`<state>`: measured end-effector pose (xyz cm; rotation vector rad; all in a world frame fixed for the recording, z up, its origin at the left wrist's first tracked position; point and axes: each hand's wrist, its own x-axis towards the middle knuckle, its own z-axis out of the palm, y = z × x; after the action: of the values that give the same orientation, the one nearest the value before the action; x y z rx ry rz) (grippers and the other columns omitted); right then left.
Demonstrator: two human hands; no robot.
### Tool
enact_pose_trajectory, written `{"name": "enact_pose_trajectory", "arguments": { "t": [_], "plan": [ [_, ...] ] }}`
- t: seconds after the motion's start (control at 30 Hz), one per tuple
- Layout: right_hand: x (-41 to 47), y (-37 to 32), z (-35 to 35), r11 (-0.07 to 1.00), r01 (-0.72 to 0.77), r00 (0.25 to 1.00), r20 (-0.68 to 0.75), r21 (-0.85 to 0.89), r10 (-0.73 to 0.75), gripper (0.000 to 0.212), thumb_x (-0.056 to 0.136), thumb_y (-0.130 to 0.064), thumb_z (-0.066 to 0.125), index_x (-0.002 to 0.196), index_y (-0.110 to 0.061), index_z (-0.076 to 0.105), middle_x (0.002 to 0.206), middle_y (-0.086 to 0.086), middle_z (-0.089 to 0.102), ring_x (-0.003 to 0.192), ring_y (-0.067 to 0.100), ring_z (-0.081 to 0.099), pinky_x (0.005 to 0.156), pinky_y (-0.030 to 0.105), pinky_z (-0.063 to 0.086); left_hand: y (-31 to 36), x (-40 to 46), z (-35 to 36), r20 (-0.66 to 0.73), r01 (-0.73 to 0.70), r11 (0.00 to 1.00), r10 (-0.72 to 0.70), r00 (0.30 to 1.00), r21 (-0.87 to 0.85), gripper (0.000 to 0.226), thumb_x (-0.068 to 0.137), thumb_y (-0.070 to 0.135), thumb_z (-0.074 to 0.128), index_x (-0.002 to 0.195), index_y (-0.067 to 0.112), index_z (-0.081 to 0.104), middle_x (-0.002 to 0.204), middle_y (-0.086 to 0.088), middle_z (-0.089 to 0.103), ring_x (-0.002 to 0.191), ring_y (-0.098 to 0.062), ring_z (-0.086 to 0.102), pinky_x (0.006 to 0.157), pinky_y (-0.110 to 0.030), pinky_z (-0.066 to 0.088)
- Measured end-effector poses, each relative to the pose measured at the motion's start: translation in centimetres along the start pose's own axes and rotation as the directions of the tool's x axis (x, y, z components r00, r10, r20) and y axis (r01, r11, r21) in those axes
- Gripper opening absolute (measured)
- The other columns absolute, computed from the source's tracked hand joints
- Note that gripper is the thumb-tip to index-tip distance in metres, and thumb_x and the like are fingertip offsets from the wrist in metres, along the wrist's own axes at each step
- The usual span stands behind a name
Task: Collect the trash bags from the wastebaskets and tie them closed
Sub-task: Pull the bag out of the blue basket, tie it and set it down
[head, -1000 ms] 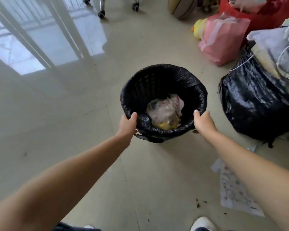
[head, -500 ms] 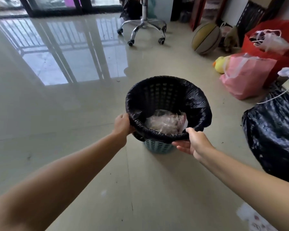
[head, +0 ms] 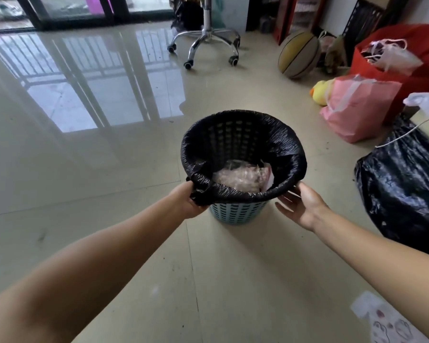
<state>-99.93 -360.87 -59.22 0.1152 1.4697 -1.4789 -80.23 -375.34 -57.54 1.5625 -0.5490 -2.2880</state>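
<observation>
A light blue perforated wastebasket [head: 235,213] stands on the floor in the middle of the view. A black trash bag [head: 286,144] lines it, its edge folded over the rim. Crumpled clear plastic trash [head: 238,178] lies inside. My left hand [head: 187,200] pinches a bunched fold of the bag at the near left rim. My right hand [head: 301,206] is spread, palm up, its fingertips touching the bag's edge at the near right rim without gripping it.
A large full black bag [head: 404,186] sits to the right, with a pink bag [head: 357,107], a red bag [head: 406,53], a yellow duck toy [head: 320,92] and a ball [head: 299,54] behind it. A wheeled chair base [head: 206,42] stands farther back. Printed paper [head: 386,320] lies at bottom right.
The view has tilted up, so the basket's blue side shows. My right hand let go of the rim and opened below it. My left hand gathered the bag's edge into a bunch.
</observation>
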Motion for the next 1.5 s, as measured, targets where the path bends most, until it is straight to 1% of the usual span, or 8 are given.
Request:
{"name": "enact_pose_trajectory", "arguments": {
  "t": [0.2,0.5,0.77,1.0,1.1,1.23,1.37,1.5],
  "plan": [
    [0.8,0.1,-0.1,0.999,-0.030,1.000,0.002,0.015,0.030,0.024,0.094,-0.030,0.051,0.073,-0.019,0.056,0.050,-0.007,0.060,0.066,0.010,0.052,0.067,0.028,0.048,-0.3,-0.8,-0.2,-0.211,-0.210,0.978,0.202,0.956,-0.013,0.007,0.091,0.013,0.050,0.096,0.013,0.055,0.089,-0.006,0.063,0.070,-0.019,0.061,0.052,-0.031,0.052],
    [2.2,-0.4,0.3,0.999,0.032,0.995,-0.098,0.021,-0.030,0.022,0.093,-0.006,0.047,0.076,-0.015,0.057,0.069,-0.001,0.065,0.073,0.011,0.057,0.060,0.026,0.046,-0.5,-4.5,0.7,0.006,-0.206,0.966,0.210,0.978,-0.158,0.013,0.090,0.010,0.044,0.081,0.009,0.053,0.074,-0.004,0.059,0.066,-0.015,0.057,0.050,-0.024,0.054],
    [1.2,-1.9,0.6,0.974,0.198,0.927,-0.343,0.106,-0.151,0.017,0.087,0.001,0.043,0.092,-0.006,0.057,0.090,0.011,0.062,0.077,0.025,0.062,0.066,0.038,0.056,0.8,-3.9,0.9,-0.051,-0.343,0.935,0.340,0.939,-0.092,0.005,0.088,0.015,0.051,0.086,0.013,0.055,0.079,-0.002,0.059,0.071,-0.015,0.059,0.062,-0.027,0.051],
    [-0.5,-5.8,-0.1,0.912,0.344,0.928,-0.227,0.224,-0.294,0.021,0.089,-0.003,0.051,0.073,-0.018,0.052,0.045,-0.004,0.061,0.035,0.007,0.056,0.036,0.013,0.043,1.6,-5.3,2.4,0.015,-0.313,0.921,0.325,0.946,-0.232,0.009,0.093,0.019,0.050,0.088,0.011,0.052,0.073,-0.003,0.059,0.055,-0.013,0.062,0.040,-0.019,0.050],
    [-0.3,-6.9,-0.3,0.910,0.380,0.916,-0.206,0.166,-0.345,0.030,0.086,0.009,0.042,0.081,-0.020,0.047,0.066,0.003,0.051,0.031,0.004,0.046,0.028,0.010,0.024,3.8,-5.7,1.6,-0.028,-0.352,0.871,0.365,0.930,-0.342,0.017,0.094,0.019,0.047,0.079,0.011,0.049,0.068,-0.002,0.054,0.051,-0.012,0.059,0.039,-0.018,0.049],
    [-0.1,-7.5,0.1,0.863,0.456,0.843,-0.205,-0.215,-0.497,0.058,0.080,0.011,0.032,0.121,-0.025,0.052,0.093,0.002,0.053,0.056,0.011,0.050,0.031,0.011,0.035,5.4,-6.5,0.9,-0.035,-0.493,0.820,0.506,0.862,-0.292,0.018,0.092,0.004,0.041,0.084,0.013,0.055,0.068,-0.002,0.051,0.057,-0.012,0.054,0.044,-0.018,0.050],
    [-2.3,-7.2,3.9,0.642,0.644,0.740,0.129,-0.416,-0.660,0.051,0.085,0.011,0.030,0.117,-0.016,0.059,0.099,0.002,0.061,0.065,0.002,0.063,0.047,0.011,0.048,3.9,-8.0,3.2,0.173,-0.617,0.787,0.610,0.773,-0.019,0.025,0.097,0.003,0.035,0.101,0.011,0.059,0.082,-0.007,0.059,0.064,-0.014,0.061,0.046,-0.020,0.052],
    [-4.1,-4.8,6.8,0.546,0.646,0.757,0.534,-0.533,-0.376,0.048,0.090,-0.025,0.055,0.136,-0.020,0.045,0.133,0.000,0.052,0.117,0.010,0.053,0.096,0.026,0.048,2.3,-8.8,5.4,0.295,-0.682,0.704,0.621,0.726,0.199,0.023,0.098,0.003,0.035,0.096,0.011,0.056,0.087,-0.009,0.060,0.075,-0.018,0.064,0.053,-0.023,0.057]
  ]
}}
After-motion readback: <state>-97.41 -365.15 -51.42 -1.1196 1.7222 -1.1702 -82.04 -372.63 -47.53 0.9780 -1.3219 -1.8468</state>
